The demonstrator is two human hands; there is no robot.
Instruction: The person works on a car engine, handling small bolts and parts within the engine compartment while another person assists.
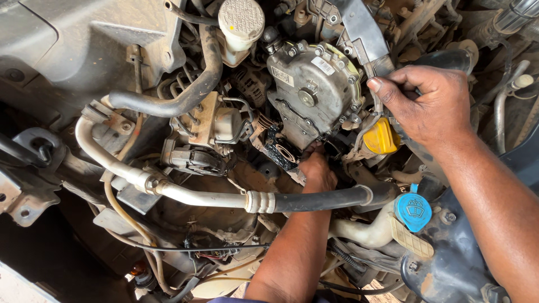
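Engine bay: left hand [316,168] reaching under grey housing [311,84], right hand [429,104] gripping hose [375,101].

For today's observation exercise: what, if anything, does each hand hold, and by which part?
The right hand grips a thin hose partway along, beside the grey engine part. The left hand reaches under that part; whether it holds anything cannot be told.

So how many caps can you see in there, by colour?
Yellow cap, just below the right hand: 1
Blue cap: 1
Whitish cap at the top: 1
Total: 3
The left hand reaches under the grey metal part, touching no cap.
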